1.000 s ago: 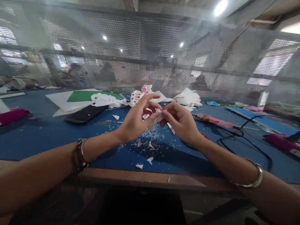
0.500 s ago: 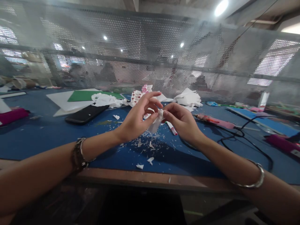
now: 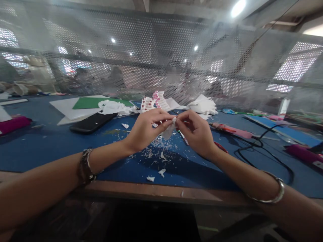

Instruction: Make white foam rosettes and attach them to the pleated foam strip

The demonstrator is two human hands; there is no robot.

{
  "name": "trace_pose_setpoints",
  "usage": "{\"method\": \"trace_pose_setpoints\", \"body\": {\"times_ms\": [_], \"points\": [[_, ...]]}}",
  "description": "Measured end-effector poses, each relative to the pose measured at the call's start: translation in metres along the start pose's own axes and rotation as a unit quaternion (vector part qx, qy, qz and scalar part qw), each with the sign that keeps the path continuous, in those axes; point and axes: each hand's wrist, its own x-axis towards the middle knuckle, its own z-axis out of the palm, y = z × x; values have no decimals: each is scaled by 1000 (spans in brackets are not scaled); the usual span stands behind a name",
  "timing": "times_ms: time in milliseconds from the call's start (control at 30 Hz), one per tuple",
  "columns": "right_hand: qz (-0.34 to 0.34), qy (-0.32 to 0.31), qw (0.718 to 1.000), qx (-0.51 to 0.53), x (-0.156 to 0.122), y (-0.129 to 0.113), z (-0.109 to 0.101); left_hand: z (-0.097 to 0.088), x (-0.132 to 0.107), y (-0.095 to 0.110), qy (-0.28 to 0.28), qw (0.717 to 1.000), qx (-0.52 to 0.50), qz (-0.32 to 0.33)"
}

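Observation:
Above the middle of the blue table, a small gathered piece of thin white material (image 3: 167,133) hangs between my hands. My left hand (image 3: 146,129) pinches its bunched top from the left with thumb and fingertips. From the right, the thumb and fingers of my right hand (image 3: 198,132) close on the same bunched top. The piece's lower end spreads loosely downward; whether it is paper or cloth I cannot tell. White scraps (image 3: 162,172) and fine bits lie on the table below. A thin white stick (image 3: 183,137) is partly hidden behind my right hand.
A black phone (image 3: 94,123) lies at left, near a green sheet (image 3: 88,103) and crumpled white material (image 3: 117,107). White sheets (image 3: 203,105) are heaped at the back. At right, a pink glue-gun-like tool (image 3: 234,130) trails a black cord (image 3: 275,159).
My left hand's raised fingers have come down onto the top of the white piece and now pinch it. My right hand has shifted slightly, uncovering a red object beside its wrist.

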Motion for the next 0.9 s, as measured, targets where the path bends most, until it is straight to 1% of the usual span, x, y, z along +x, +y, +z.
{"method": "trace_pose_setpoints", "body": {"times_ms": [100,233,333,467,567,633,700,767,900], "points": [[-10,-3,1000,-17,-1,1,1,0,-1,0,-16,1000,-15,-5],[-12,-14,1000,-22,0,1,1,-1,0,-2,-16,999,-42,-17],[-14,-17,1000,-15,1,-1,-1,-1,3,-4,-17,995,-87,-35],[-22,-41,999,10,3,-5,-6,-2,5,-6,-29,984,-168,-48],[-5,-59,997,41,4,-6,-8,-2,6,-6,-30,973,-218,-75],[4,-54,997,60,4,-6,-9,-1,6,-7,-23,966,-237,-98],[-7,-45,997,63,4,-6,-10,0,6,-8,-17,962,-246,-120],[-35,-52,997,38,5,-7,-11,1,6,-9,-20,958,-250,-142],[-85,-76,992,-52,7,-9,-15,2,5,-8,-33,948,-272,-165]]}}
